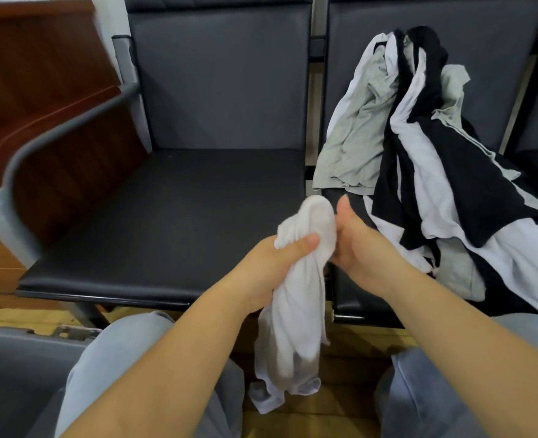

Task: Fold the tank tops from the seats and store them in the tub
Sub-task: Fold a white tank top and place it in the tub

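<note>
A bunched white tank top (296, 295) hangs between my knees, in front of the seats. My left hand (277, 263) grips it near its top, thumb across the cloth. My right hand (356, 238) holds the same top from the right side, thumb raised, fingers hidden behind the fabric. A heap of grey, white and black tank tops (425, 172) lies over the right seat (356, 298) and its backrest. The grey tub (18, 371) shows at the lower left, its inside mostly out of view.
The left dark seat (166, 222) has a bare cushion. A grey metal armrest (72, 121) curves along its left side, with a brown wooden panel (40, 74) behind. Wooden floor (340, 403) lies below, and my knees in light grey trousers (135, 358) frame the hanging top.
</note>
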`<state>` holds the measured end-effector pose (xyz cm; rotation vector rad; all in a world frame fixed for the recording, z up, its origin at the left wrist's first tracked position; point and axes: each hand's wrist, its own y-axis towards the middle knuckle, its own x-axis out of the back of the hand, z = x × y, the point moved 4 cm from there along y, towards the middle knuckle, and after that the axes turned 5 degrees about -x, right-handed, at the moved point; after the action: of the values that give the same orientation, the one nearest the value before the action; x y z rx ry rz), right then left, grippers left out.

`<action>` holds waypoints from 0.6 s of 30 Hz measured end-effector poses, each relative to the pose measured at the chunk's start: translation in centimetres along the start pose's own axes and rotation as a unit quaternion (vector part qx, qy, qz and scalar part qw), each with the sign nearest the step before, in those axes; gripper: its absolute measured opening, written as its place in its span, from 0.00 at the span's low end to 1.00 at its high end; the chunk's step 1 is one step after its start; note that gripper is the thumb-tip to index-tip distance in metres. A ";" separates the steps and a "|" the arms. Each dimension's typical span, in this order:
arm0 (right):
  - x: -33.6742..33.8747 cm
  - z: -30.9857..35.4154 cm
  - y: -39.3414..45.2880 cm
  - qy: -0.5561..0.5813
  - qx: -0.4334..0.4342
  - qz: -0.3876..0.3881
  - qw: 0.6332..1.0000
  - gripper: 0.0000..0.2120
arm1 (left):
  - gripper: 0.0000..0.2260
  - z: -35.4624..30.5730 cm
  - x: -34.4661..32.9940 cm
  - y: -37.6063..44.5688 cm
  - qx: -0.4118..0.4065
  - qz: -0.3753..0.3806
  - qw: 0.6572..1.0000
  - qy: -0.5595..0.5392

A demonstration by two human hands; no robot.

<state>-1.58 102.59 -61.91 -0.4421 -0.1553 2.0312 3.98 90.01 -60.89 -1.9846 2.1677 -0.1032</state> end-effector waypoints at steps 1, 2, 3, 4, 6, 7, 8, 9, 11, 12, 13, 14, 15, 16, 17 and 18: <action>-0.8 -0.7 0.0 0.012 -0.043 0.046 0.998 0.47 | 0.19 -0.3 0.3 0.0 0.000 -0.021 1.000 -0.022; -1.6 -1.4 -0.1 0.018 -0.078 0.088 0.993 0.50 | 0.17 -0.6 0.8 0.0 0.001 -0.044 0.998 -0.044; -2.3 -2.0 -0.2 0.021 -0.105 0.120 0.987 0.50 | 0.14 -0.9 1.3 0.0 -0.001 -0.071 0.996 -0.058; -2.9 -2.5 -0.4 0.027 -0.126 0.145 0.981 0.50 | 0.12 -1.2 1.9 0.0 -0.004 -0.096 0.993 -0.065; -3.9 -3.2 -0.7 0.028 -0.151 0.168 0.974 0.48 | 0.11 -1.7 2.9 -0.1 -0.014 -0.143 0.988 -0.063; -4.2 -3.4 -0.8 0.019 -0.159 0.166 0.973 0.46 | 0.10 -1.8 3.3 -0.1 -0.020 -0.162 0.984 -0.066; -4.4 -3.5 -0.8 0.003 -0.162 0.154 0.975 0.45 | 0.10 -1.9 3.6 -0.2 -0.024 -0.179 0.981 -0.075; -4.3 -3.8 -0.6 -0.018 -0.160 0.143 0.977 0.45 | 0.09 -1.9 3.9 -0.2 -0.028 -0.193 0.977 -0.086; -4.3 -4.5 -0.6 -0.080 -0.152 0.155 0.973 0.48 | 0.10 -1.8 4.3 -0.2 -0.028 -0.221 0.971 -0.090; -4.5 -4.8 -0.9 -0.110 -0.152 0.170 0.967 0.48 | 0.10 -1.8 4.5 -0.2 -0.026 -0.233 0.968 -0.089; -4.7 -5.1 -1.1 -0.134 -0.154 0.185 0.961 0.46 | 0.10 -1.7 4.7 -0.2 -0.027 -0.243 0.965 -0.089; -4.8 -5.3 -1.3 -0.156 -0.154 0.190 0.957 0.43 | 0.11 -1.5 4.8 -0.1 -0.028 -0.254 0.962 -0.093; -5.1 -5.2 -1.5 -0.171 -0.152 0.192 0.954 0.38 | 0.11 -1.4 4.9 -0.1 -0.028 -0.267 0.959 -0.093; -5.4 -5.2 -1.7 -0.177 -0.145 0.190 0.955 0.32 | 0.11 -1.3 5.0 -0.1 -0.026 -0.279 0.955 -0.094; -5.5 -5.1 -1.7 -0.181 -0.137 0.187 0.956 0.28 | 0.11 -1.4 5.0 -0.2 -0.027 -0.290 0.952 -0.095; -5.3 -4.9 -1.6 -0.187 -0.129 0.182 0.957 0.27 | 0.12 -1.4 5.4 -0.2 -0.021 -0.306 0.947 -0.098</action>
<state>3.81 98.38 -64.67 -0.2526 -0.6165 2.4564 3.51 84.56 -59.99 -2.4986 1.3844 0.0519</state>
